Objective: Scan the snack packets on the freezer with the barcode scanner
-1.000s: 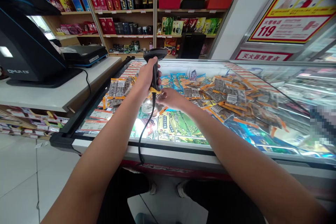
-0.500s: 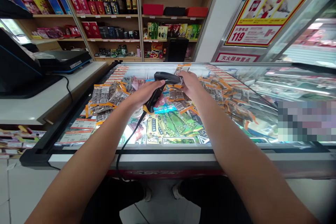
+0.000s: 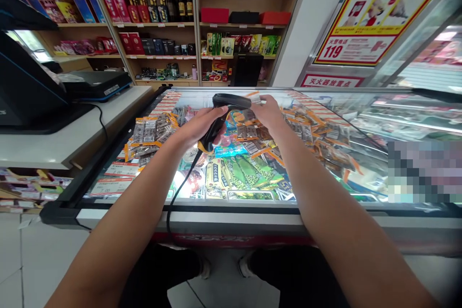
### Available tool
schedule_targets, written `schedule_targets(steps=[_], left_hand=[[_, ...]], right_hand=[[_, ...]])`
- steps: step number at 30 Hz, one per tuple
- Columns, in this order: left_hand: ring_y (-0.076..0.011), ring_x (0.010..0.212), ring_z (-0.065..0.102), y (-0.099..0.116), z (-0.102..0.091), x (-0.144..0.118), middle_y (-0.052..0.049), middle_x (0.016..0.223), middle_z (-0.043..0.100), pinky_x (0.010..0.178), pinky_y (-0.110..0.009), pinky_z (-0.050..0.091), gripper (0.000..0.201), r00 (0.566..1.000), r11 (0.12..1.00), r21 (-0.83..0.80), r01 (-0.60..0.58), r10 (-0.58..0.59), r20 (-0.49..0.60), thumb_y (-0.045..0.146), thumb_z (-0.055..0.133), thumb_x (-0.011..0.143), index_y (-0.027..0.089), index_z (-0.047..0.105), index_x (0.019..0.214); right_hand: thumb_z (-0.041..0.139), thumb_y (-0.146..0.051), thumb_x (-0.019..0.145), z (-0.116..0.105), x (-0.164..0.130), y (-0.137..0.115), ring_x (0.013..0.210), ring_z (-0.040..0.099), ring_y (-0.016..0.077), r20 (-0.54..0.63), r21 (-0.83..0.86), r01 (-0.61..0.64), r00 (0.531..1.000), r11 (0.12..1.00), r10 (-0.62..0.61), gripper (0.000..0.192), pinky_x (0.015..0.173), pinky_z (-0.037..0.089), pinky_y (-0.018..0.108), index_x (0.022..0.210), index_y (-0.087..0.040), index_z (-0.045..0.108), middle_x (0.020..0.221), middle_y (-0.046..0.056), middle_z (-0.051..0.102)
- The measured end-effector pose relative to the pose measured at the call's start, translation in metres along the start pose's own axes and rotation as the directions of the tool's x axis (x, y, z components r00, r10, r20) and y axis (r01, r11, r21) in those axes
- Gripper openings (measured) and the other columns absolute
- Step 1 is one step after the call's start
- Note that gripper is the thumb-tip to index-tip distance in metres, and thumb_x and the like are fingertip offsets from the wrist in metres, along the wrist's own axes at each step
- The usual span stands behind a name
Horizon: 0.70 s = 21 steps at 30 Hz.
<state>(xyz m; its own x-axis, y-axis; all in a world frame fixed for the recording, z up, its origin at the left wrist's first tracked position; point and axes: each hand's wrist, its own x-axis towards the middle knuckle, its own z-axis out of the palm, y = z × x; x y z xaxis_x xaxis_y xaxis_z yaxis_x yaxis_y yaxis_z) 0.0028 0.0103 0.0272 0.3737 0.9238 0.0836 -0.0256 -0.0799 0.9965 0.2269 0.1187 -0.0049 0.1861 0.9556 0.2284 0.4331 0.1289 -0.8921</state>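
My left hand (image 3: 204, 126) is closed around the handle of a black and yellow barcode scanner (image 3: 231, 101). A cable (image 3: 184, 180) hangs from its base over the freezer's front edge. Just right of the scanner head, my right hand (image 3: 269, 111) pinches a clear snack packet (image 3: 255, 98) with an orange edge; my fingers partly cover it. Below the hands, brown snack packets (image 3: 249, 132) with orange edges lie on the glass top of a chest freezer (image 3: 245, 218). More such packets are heaped at the left (image 3: 149, 132) and at the right (image 3: 330, 147).
Green ice-pop bags (image 3: 245, 171) show through the glass. Price labels (image 3: 115, 177) lie at the front left. A counter (image 3: 46, 147) with a black scale (image 3: 96, 84) stands at the left. Shelves (image 3: 197, 9) of boxes and bottles line the back; a pixelated patch covers the right edge.
The view has shifted slightly, so the scene sits a little further right. My right hand has turned the packet beside the scanner head. The scanner stays in my left hand.
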Motion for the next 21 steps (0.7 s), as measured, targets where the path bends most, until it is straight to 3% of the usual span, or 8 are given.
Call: schedule_targets(steps=[2, 4, 8, 11, 13, 16, 18, 21], left_hand=[[-0.0114, 0.038, 0.055, 0.004, -0.014, 0.003, -0.001, 0.06, 0.063, 0.039, -0.023, 0.039, 0.04, 0.996, 0.997, -0.039, -0.062, 0.059, -0.066, 0.058, 0.064, 0.09, 0.019, 0.057, 0.083], [-0.011, 0.037, 0.053, 0.01, -0.032, 0.005, 0.001, 0.057, 0.061, 0.039, -0.023, 0.04, 0.042, 0.983, 0.992, -0.066, -0.108, 0.096, -0.159, 0.061, 0.063, 0.088, 0.02, 0.057, 0.084], [-0.0106, 0.037, 0.053, 0.02, -0.069, -0.004, 0.002, 0.055, 0.06, 0.04, -0.022, 0.04, 0.042, 0.927, 0.983, -0.064, -0.174, 0.142, -0.347, 0.062, 0.06, 0.091, 0.021, 0.056, 0.087], [-0.01, 0.037, 0.052, 0.017, -0.094, -0.025, 0.002, 0.056, 0.059, 0.041, -0.022, 0.04, 0.042, 0.898, 0.981, -0.052, -0.187, 0.149, -0.414, 0.062, 0.059, 0.091, 0.02, 0.057, 0.088], [-0.0093, 0.036, 0.051, 0.009, -0.11, -0.041, 0.004, 0.056, 0.058, 0.04, -0.021, 0.039, 0.043, 0.888, 0.979, -0.074, -0.19, 0.14, -0.437, 0.063, 0.057, 0.092, 0.02, 0.058, 0.09], [-0.0087, 0.034, 0.048, -0.002, -0.131, -0.058, 0.004, 0.054, 0.056, 0.04, -0.021, 0.037, 0.042, 0.865, 0.97, -0.118, -0.215, 0.133, -0.484, 0.061, 0.054, 0.094, 0.019, 0.059, 0.092], [-0.0088, 0.034, 0.048, -0.008, -0.14, -0.062, 0.004, 0.054, 0.056, 0.039, -0.021, 0.037, 0.042, 0.851, 0.966, -0.136, -0.222, 0.123, -0.511, 0.06, 0.054, 0.094, 0.019, 0.058, 0.09], [-0.0096, 0.035, 0.05, -0.012, -0.145, -0.062, 0.004, 0.056, 0.057, 0.039, -0.022, 0.037, 0.04, 0.868, 0.966, -0.137, -0.218, 0.128, -0.481, 0.059, 0.057, 0.092, 0.019, 0.055, 0.087]], right_hand=[[0.083, -0.038, 0.075, -0.004, -0.002, 0.003, 0.103, 0.065, 0.0359, 0.0, -0.337, 0.063, 0.998, 0.939, -0.067, 0.06, 0.093, 0.051, 0.052, 0.126, -0.019, 0.055, 0.099, 0.014, 0.069], [0.083, -0.037, 0.077, -0.005, -0.008, 0.004, 0.122, 0.057, 0.0461, 0.004, -0.609, 0.106, 0.992, 0.786, -0.13, 0.064, 0.103, 0.043, 0.061, 0.13, -0.013, 0.056, 0.117, 0.024, 0.066], [0.069, -0.033, 0.089, 0.011, -0.031, -0.005, 0.138, 0.042, 0.0492, 0.146, -0.718, 0.345, 0.924, 0.604, -0.354, 0.042, 0.11, 0.035, 0.064, 0.127, -0.015, 0.064, 0.144, 0.026, 0.053], [0.059, -0.034, 0.096, 0.041, -0.056, -0.019, 0.136, 0.046, 0.043, 0.355, -0.512, 0.593, 0.805, 0.622, -0.475, 0.036, 0.114, 0.035, 0.06, 0.128, -0.019, 0.068, 0.142, 0.019, 0.059], [0.054, -0.04, 0.1, 0.068, -0.075, -0.03, 0.134, 0.05, 0.0392, 0.472, -0.329, 0.643, 0.747, 0.692, -0.469, 0.041, 0.116, 0.036, 0.055, 0.133, -0.02, 0.066, 0.137, 0.017, 0.064], [0.051, -0.064, 0.099, 0.11, -0.1, -0.045, 0.142, 0.045, 0.0421, 0.593, -0.248, 0.468, 0.766, 0.848, -0.249, 0.071, 0.112, 0.042, 0.054, 0.151, -0.016, 0.052, 0.151, 0.021, 0.055], [0.053, -0.076, 0.093, 0.133, -0.109, -0.054, 0.151, 0.032, 0.0479, 0.636, -0.321, 0.398, 0.763, 0.859, -0.116, 0.091, 0.113, 0.039, 0.058, 0.159, -0.014, 0.043, 0.163, 0.024, 0.04], [0.061, -0.079, 0.087, 0.158, -0.11, -0.061, 0.152, 0.028, 0.0491, 0.626, -0.395, 0.39, 0.777, 0.832, -0.066, 0.09, 0.115, 0.036, 0.059, 0.154, -0.019, 0.051, 0.163, 0.023, 0.038]])
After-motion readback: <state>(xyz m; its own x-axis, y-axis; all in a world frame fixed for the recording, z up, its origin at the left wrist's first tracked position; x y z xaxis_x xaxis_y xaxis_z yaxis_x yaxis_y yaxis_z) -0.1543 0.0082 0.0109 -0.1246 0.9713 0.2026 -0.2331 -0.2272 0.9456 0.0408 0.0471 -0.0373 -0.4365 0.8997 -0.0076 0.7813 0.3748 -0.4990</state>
